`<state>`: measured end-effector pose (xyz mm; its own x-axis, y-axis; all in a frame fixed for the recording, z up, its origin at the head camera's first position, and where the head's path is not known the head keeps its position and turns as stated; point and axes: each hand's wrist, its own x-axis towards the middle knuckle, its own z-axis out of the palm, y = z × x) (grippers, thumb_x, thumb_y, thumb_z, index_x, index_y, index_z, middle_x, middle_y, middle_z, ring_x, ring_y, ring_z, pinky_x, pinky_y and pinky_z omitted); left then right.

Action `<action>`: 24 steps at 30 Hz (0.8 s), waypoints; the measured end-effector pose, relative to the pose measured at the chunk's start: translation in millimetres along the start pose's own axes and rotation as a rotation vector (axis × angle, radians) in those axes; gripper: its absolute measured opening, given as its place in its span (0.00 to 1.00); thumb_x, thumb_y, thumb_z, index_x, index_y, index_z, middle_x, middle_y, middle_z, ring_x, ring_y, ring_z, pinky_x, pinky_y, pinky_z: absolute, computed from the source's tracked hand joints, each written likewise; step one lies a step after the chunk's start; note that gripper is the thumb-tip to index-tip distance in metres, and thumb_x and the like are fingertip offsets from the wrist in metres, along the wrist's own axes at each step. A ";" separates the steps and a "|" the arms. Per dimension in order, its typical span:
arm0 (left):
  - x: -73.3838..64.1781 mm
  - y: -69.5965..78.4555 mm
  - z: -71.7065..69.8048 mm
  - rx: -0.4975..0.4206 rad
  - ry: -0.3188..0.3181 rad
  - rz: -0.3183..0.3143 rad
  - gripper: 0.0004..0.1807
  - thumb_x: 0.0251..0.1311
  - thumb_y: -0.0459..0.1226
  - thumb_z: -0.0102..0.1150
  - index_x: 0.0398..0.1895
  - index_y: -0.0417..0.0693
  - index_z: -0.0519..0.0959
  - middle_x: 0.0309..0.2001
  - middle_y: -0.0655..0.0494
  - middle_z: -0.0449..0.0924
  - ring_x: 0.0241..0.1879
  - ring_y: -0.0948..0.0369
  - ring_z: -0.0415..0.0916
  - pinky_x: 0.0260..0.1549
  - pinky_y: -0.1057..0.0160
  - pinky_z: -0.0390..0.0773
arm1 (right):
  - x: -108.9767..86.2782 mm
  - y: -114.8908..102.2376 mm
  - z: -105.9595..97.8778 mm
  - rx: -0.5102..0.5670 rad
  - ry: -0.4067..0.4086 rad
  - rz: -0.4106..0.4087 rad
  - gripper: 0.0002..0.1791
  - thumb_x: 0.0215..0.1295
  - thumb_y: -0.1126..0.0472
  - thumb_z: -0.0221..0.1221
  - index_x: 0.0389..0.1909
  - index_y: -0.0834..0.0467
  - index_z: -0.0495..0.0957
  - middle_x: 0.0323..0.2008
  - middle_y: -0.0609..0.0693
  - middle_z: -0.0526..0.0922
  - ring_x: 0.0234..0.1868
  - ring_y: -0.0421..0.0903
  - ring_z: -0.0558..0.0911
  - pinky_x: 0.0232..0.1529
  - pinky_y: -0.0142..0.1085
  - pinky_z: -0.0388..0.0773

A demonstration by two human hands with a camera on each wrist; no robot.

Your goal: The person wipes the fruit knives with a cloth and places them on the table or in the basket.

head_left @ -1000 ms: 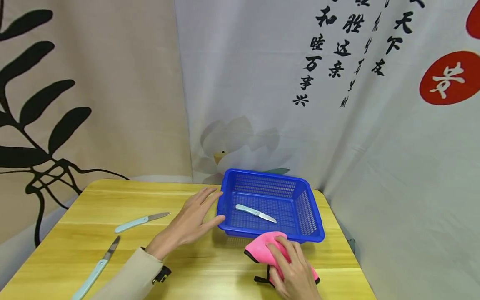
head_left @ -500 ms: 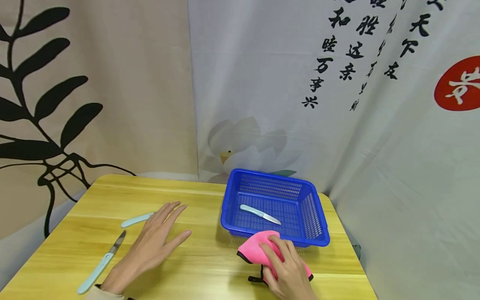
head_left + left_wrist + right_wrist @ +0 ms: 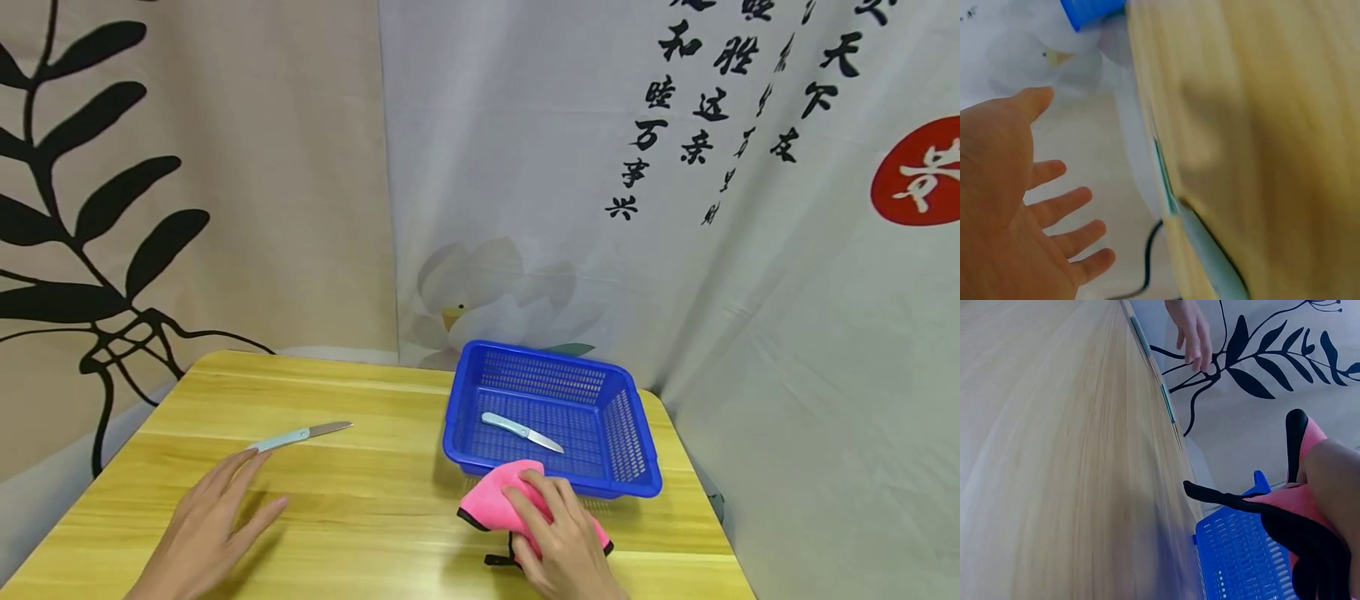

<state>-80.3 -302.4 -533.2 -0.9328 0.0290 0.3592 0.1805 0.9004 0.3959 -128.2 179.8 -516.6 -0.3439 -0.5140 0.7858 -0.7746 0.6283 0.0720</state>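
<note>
My right hand (image 3: 562,533) grips a bunched pink cloth (image 3: 498,497) with black edging and a black strap, just in front of the blue basket (image 3: 551,490). Over the left part of the table, my left hand (image 3: 202,525) hovers with fingers spread and nothing in them. Just beyond its fingertips lies a knife (image 3: 300,436) with a pale blue handle, blade pointing right. Another knife, hidden beneath that hand in the head view, shows its handle (image 3: 1213,256) in the left wrist view. A similar knife (image 3: 522,432) rests inside the basket.
The wooden table (image 3: 390,467) has a rounded far edge close to a printed curtain (image 3: 300,183). More curtain hangs along the right side. The basket stands at the table's back right.
My left hand has drawn away from the basket, leftward and nearer to me, passing over the far knife to cover the near one. The right hand, still holding the pink cloth, has shifted slightly left.
</note>
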 end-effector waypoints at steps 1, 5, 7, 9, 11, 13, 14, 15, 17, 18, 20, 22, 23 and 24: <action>-2.2 -5.1 -0.1 0.013 -0.005 -0.009 0.45 0.73 0.53 0.76 0.82 0.36 0.72 0.74 0.25 0.74 0.69 0.25 0.73 0.58 0.19 0.75 | 0.8 -0.7 0.3 0.004 -0.005 0.000 0.30 0.57 0.61 0.58 0.63 0.54 0.88 0.61 0.56 0.87 0.48 0.49 0.80 0.43 0.38 0.83; -7.3 -23.3 -2.3 0.056 -0.090 -0.077 0.48 0.74 0.58 0.72 0.81 0.31 0.71 0.73 0.22 0.74 0.68 0.23 0.74 0.57 0.17 0.76 | 4.6 -2.9 2.2 0.016 -0.006 -0.013 0.31 0.56 0.61 0.59 0.63 0.54 0.88 0.60 0.57 0.88 0.49 0.49 0.80 0.46 0.39 0.83; -9.1 -31.4 -3.6 0.070 -0.167 -0.130 0.51 0.76 0.63 0.68 0.82 0.31 0.69 0.73 0.21 0.73 0.68 0.22 0.73 0.59 0.16 0.75 | 6.5 -3.9 3.2 0.019 -0.005 -0.020 0.31 0.56 0.61 0.60 0.63 0.54 0.88 0.60 0.57 0.88 0.49 0.50 0.80 0.46 0.40 0.83; -10.4 -39.9 -4.4 0.089 -0.238 -0.167 0.53 0.76 0.66 0.66 0.82 0.29 0.68 0.72 0.18 0.73 0.68 0.20 0.73 0.58 0.16 0.76 | 8.1 -5.1 3.8 0.020 -0.008 -0.028 0.30 0.58 0.61 0.59 0.63 0.54 0.88 0.60 0.56 0.88 0.49 0.49 0.80 0.46 0.39 0.82; -12.3 -47.5 -4.8 0.108 -0.297 -0.202 0.56 0.75 0.68 0.65 0.80 0.27 0.67 0.70 0.17 0.74 0.65 0.19 0.74 0.56 0.18 0.78 | 9.2 -6.5 4.1 0.019 -0.016 -0.033 0.27 0.63 0.60 0.57 0.64 0.53 0.88 0.61 0.56 0.87 0.49 0.49 0.80 0.46 0.39 0.83; -13.9 -54.7 -4.9 0.122 -0.345 -0.225 0.57 0.73 0.68 0.67 0.78 0.24 0.69 0.66 0.15 0.76 0.61 0.18 0.76 0.52 0.21 0.80 | 10.0 -7.9 3.9 0.021 -0.026 -0.034 0.25 0.69 0.60 0.55 0.64 0.53 0.87 0.61 0.55 0.87 0.50 0.49 0.80 0.47 0.39 0.82; -14.6 -57.6 -4.9 0.130 -0.367 -0.237 0.57 0.72 0.68 0.67 0.76 0.23 0.69 0.64 0.15 0.76 0.59 0.19 0.77 0.50 0.23 0.81 | 10.4 -8.4 3.7 0.021 -0.031 -0.034 0.25 0.71 0.59 0.54 0.64 0.52 0.87 0.61 0.55 0.87 0.50 0.48 0.80 0.48 0.39 0.82; -15.3 -60.0 -4.9 0.138 -0.390 -0.249 0.57 0.72 0.68 0.68 0.75 0.21 0.70 0.62 0.15 0.77 0.57 0.20 0.78 0.49 0.24 0.82 | 10.7 -8.9 3.4 0.020 -0.035 -0.033 0.24 0.72 0.58 0.53 0.64 0.52 0.87 0.61 0.55 0.87 0.50 0.48 0.80 0.48 0.39 0.82; -16.5 -64.2 -4.2 0.145 -0.416 -0.260 0.56 0.70 0.67 0.70 0.71 0.20 0.73 0.57 0.18 0.80 0.51 0.25 0.81 0.46 0.28 0.84 | 11.4 -9.5 3.0 0.018 -0.036 -0.031 0.24 0.73 0.58 0.52 0.64 0.52 0.87 0.61 0.55 0.87 0.50 0.48 0.80 0.49 0.39 0.82; -17.2 -65.9 -3.8 0.146 -0.430 -0.267 0.54 0.70 0.66 0.71 0.70 0.20 0.74 0.55 0.20 0.81 0.49 0.27 0.82 0.44 0.30 0.84 | 11.7 -9.8 2.8 0.018 -0.036 -0.030 0.24 0.73 0.58 0.52 0.64 0.52 0.87 0.61 0.55 0.87 0.50 0.48 0.80 0.49 0.39 0.82; -17.5 -68.4 -3.4 0.143 -0.439 -0.282 0.51 0.70 0.64 0.72 0.67 0.19 0.76 0.52 0.25 0.82 0.46 0.33 0.82 0.42 0.33 0.84 | 12.0 -10.1 2.6 0.017 -0.040 -0.027 0.23 0.75 0.58 0.51 0.64 0.52 0.87 0.61 0.55 0.87 0.51 0.48 0.80 0.49 0.39 0.82; -18.0 -70.5 -3.3 0.130 -0.440 -0.294 0.47 0.71 0.60 0.74 0.63 0.20 0.78 0.49 0.29 0.83 0.44 0.37 0.83 0.41 0.35 0.85 | 12.1 -10.3 2.4 0.017 -0.043 -0.025 0.23 0.77 0.57 0.50 0.64 0.52 0.87 0.61 0.55 0.87 0.51 0.48 0.80 0.49 0.39 0.82; -18.2 -71.1 -3.6 0.121 -0.444 -0.301 0.44 0.71 0.58 0.74 0.61 0.21 0.79 0.48 0.30 0.83 0.43 0.39 0.82 0.40 0.37 0.85 | 11.9 -10.4 2.3 0.017 -0.046 -0.023 0.23 0.78 0.57 0.49 0.64 0.52 0.87 0.61 0.55 0.86 0.51 0.48 0.80 0.50 0.38 0.82; -18.1 -71.6 -4.0 0.109 -0.446 -0.309 0.41 0.72 0.56 0.75 0.59 0.21 0.80 0.47 0.32 0.83 0.42 0.41 0.83 0.40 0.38 0.85 | 11.7 -10.5 2.1 0.016 -0.051 -0.019 0.23 0.79 0.56 0.48 0.64 0.52 0.87 0.61 0.55 0.86 0.51 0.48 0.80 0.50 0.38 0.82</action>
<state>-75.1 -369.1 -564.6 -0.9833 -0.0840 -0.1616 -0.1337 0.9353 0.3275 -125.2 165.9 -509.5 -0.3555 -0.5549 0.7521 -0.7895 0.6091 0.0762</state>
